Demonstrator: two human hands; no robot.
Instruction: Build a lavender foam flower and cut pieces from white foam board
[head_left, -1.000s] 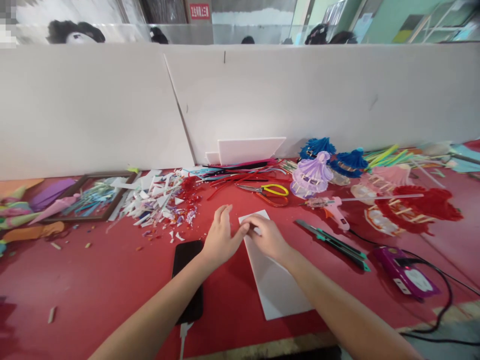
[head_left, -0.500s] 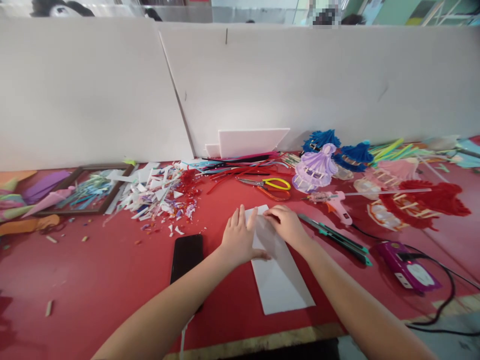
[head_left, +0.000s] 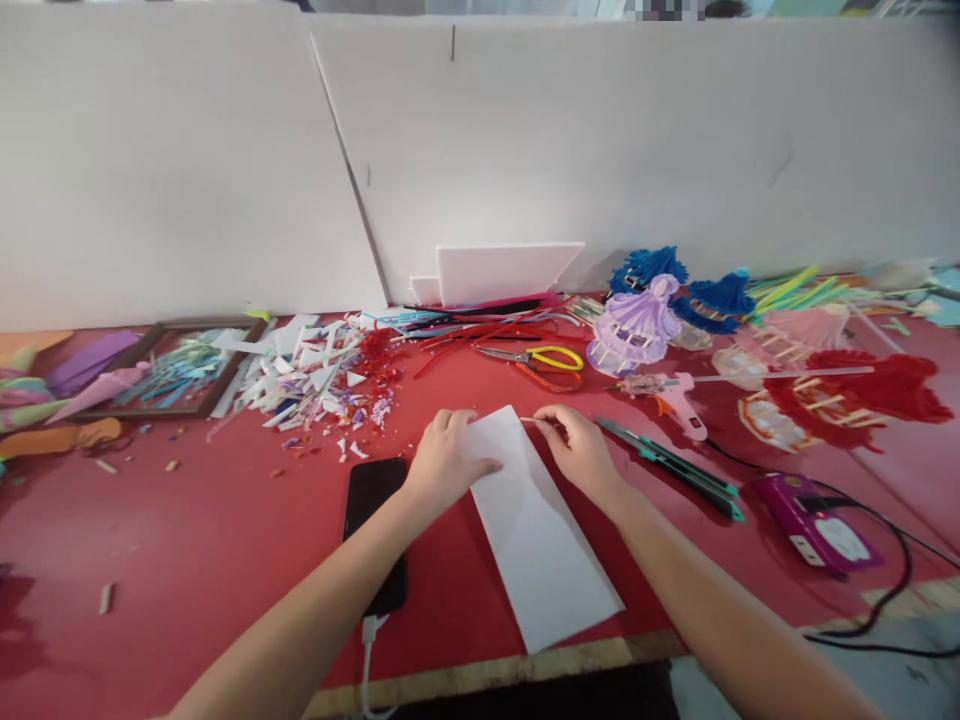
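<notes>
A long white board [head_left: 536, 540] lies slanted on the red table. My left hand [head_left: 448, 455] grips its upper left edge, with the thumb on top and the other fingers at the side. Beside the board's top right corner, my right hand [head_left: 574, 445] pinches a thin, short stick [head_left: 529, 419] between thumb and fingertips. The stick points left toward the board's corner. A black phone [head_left: 375, 500] with a white cable lies under and beside my left forearm.
Pliers [head_left: 555, 357], a green cutter [head_left: 675, 468], a pink glue gun [head_left: 679, 400] and a purple power box [head_left: 817, 525] lie to the right. Small pipe-cleaner models [head_left: 637, 325] stand behind. White scraps [head_left: 300, 375] and a frame [head_left: 210, 395] lie left.
My left hand has moved left from the board's surface to its left edge, and the board's top has shifted left. The stick in my right hand now shows. The view has tilted slightly down.
</notes>
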